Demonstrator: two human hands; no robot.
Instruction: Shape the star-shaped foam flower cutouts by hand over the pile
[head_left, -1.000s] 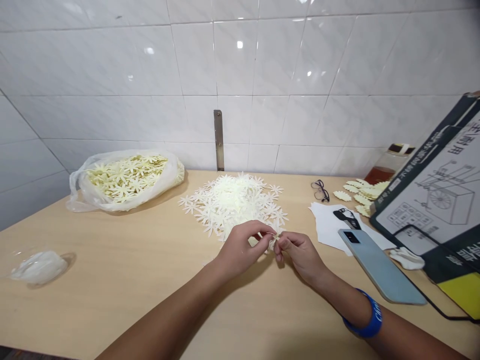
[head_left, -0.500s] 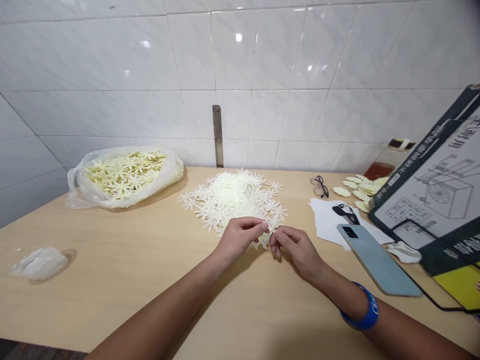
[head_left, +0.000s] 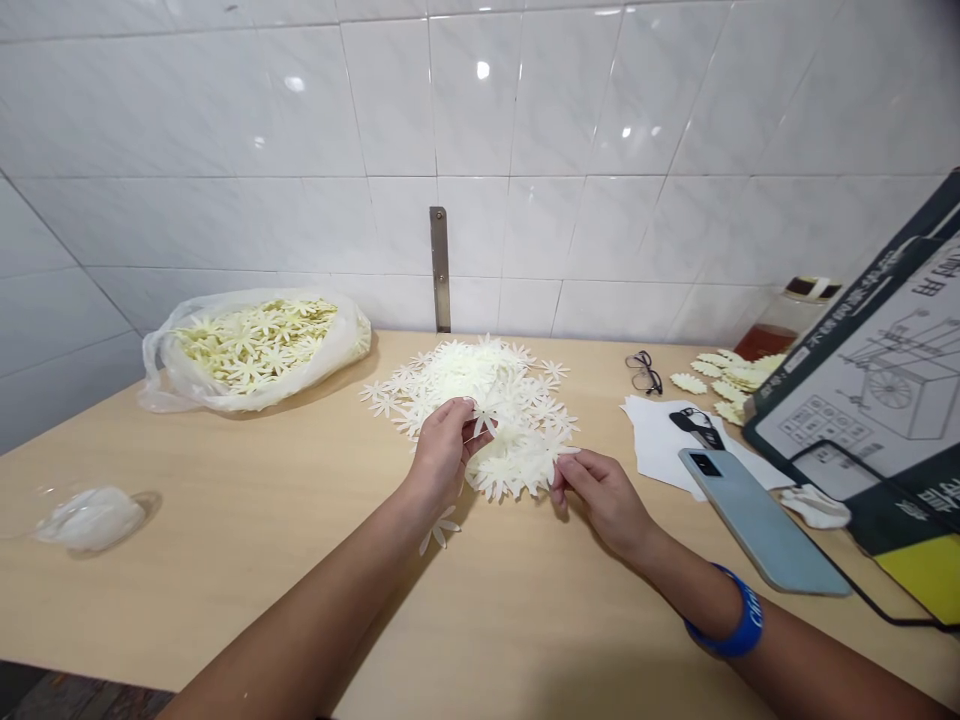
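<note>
A heap of pale cream flower-shaped cutouts [head_left: 517, 465] lies on the table in front of me. My left hand [head_left: 442, 445] is closed on one flower cutout [head_left: 486, 412] at the heap's front left, its petals spread beyond my fingertips. At the right front edge, my right hand [head_left: 607, 500] pinches a flower cutout [head_left: 564, 453] between thumb and fingers; the rest of that piece blends into the heap. Beside my left wrist is a single flower cutout [head_left: 440, 530], partly hidden by the forearm; whether it rests on the table cannot be told.
Left of the heap sits a plastic bag [head_left: 349, 345] full of yellowish cutouts. A clear plastic packet [head_left: 90, 518] lies nearer left. To the right are glasses [head_left: 643, 372], white paper [head_left: 652, 440], keys [head_left: 695, 428], a phone [head_left: 765, 520], scalloped pieces [head_left: 731, 375], a jar [head_left: 776, 320] and a leaning box [head_left: 870, 400].
My hands have come apart: the left moved left and away from me, the right shifted slightly right. A flower cutout now shows beside my left wrist.
</note>
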